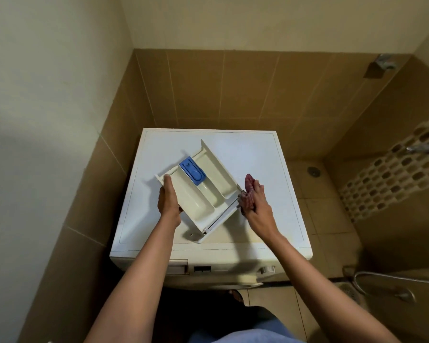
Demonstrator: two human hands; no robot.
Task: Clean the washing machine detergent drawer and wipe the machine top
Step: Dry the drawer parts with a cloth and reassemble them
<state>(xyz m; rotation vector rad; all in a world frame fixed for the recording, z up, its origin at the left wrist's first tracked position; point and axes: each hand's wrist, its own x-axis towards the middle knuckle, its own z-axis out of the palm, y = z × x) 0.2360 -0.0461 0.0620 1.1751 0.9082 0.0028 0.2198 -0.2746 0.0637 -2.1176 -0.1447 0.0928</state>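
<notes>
The cream detergent drawer (203, 194), with a blue insert (192, 170) in its middle compartment, is out of the machine and lies slanted on the white washing machine top (258, 159). My left hand (168, 199) grips the drawer's left side wall, thumb over its rim. My right hand (256, 204) holds a reddish patterned cloth (248, 191) pressed against the drawer's front panel at its right end.
The machine stands in a corner of tan tiled walls. The empty drawer slot (177, 266) and a dial (268, 269) show on the machine's front. To the right are a floor drain (313, 171), a wall tap (424, 147) and a hose (382, 280).
</notes>
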